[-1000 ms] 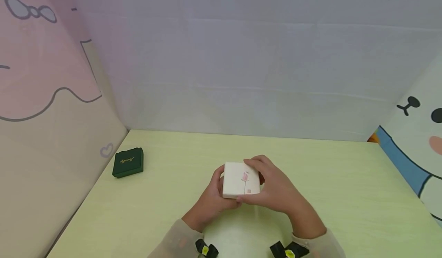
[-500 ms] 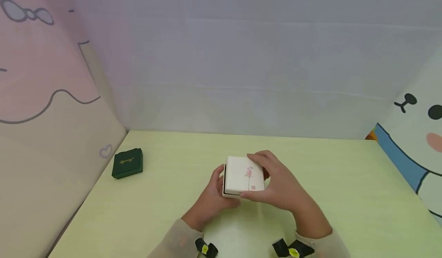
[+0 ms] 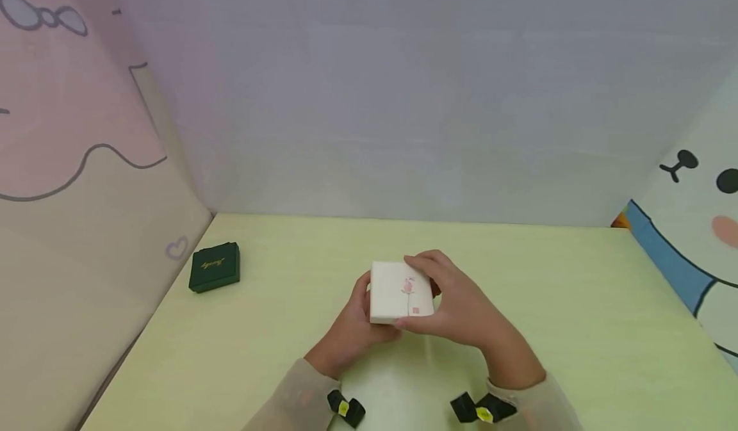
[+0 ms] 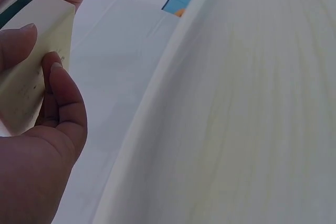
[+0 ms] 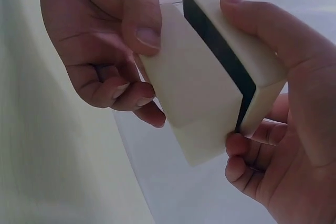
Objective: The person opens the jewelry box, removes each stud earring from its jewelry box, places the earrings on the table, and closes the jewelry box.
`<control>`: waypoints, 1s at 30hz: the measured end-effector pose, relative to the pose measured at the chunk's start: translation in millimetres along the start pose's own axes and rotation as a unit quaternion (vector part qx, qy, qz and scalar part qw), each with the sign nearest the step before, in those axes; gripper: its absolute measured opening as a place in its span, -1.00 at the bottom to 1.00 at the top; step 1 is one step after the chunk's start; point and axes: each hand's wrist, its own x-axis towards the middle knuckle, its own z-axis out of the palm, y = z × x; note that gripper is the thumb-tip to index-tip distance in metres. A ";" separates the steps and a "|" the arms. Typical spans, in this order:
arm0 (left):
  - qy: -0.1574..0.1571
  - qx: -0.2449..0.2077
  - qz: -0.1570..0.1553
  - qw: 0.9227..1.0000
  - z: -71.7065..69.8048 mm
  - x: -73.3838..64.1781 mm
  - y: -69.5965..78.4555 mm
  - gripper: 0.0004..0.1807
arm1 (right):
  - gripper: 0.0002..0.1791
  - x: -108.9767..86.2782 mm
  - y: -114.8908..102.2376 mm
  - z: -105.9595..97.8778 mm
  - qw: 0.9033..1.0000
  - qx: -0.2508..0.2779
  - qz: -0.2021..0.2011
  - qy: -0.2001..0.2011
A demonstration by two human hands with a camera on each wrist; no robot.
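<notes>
A small white box with a pink flower on its lid [image 3: 398, 293] is held above the table in both hands. My left hand [image 3: 357, 322] grips the lower part of the box [image 5: 189, 85], thumb along its near side and fingers curled behind and under. With thumb and fingers on opposite sides, my right hand [image 3: 461, 306] grips the lid [image 5: 239, 40]. In the right wrist view a dark green band [image 5: 218, 51] shows in the slit between lid and lower part. The box's inside is hidden.
A dark green box [image 3: 214, 267] with gold script lies at the table's far left. Pale yellow-green tabletop [image 3: 548, 303] spreads around the hands. A grey-white cloth backdrop [image 3: 403, 98] rises behind, with cartoon-printed panels at both sides.
Half a second ago the lid stood up and right, baring a dark edge at its left. Now my right hand has brought it back left over the lower part, hiding that edge from the head view.
</notes>
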 end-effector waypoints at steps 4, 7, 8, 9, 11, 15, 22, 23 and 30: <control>-0.003 -0.007 0.002 1.000 -0.4 2.4 -0.5 0.13 | 0.05 2.4 -1.2 -0.7 1.000 -0.017 -0.001 -0.003; -0.002 -0.014 -0.001 1.000 -0.9 2.9 -0.4 0.15 | 0.05 4.6 -1.7 -4.0 1.000 -0.024 -0.002 -0.003; -0.002 -0.015 -0.003 1.000 -1.1 3.1 -0.6 0.16 | 0.06 5.4 -1.7 -5.8 1.000 -0.026 -0.003 -0.002; -0.001 -0.018 -0.004 1.000 -1.3 3.3 -0.3 0.16 | 0.05 6.3 -1.4 -7.8 1.000 -0.026 -0.004 -0.002; 0.002 -0.020 -0.006 1.000 -1.7 3.4 -0.1 0.18 | 0.06 8.1 -0.2 -13.3 1.000 -0.031 -0.003 -0.004; 0.006 -0.030 -0.007 1.000 -2.0 3.5 0.5 0.21 | 0.06 13.1 4.3 -28.3 0.999 -0.044 0.010 -0.015; 0.005 -0.043 -0.006 0.999 -1.7 3.9 0.3 0.24 | 0.10 26.7 23.0 -56.9 0.994 -0.092 0.041 -0.038; 0.005 -0.045 -0.006 0.999 -1.7 3.8 0.4 0.25 | 0.10 28.5 26.6 -60.5 0.994 -0.096 0.042 -0.039; 0.008 -0.052 -0.007 0.999 -0.9 3.1 1.1 0.24 | 0.07 37.3 51.0 -79.9 0.991 -0.110 0.053 -0.046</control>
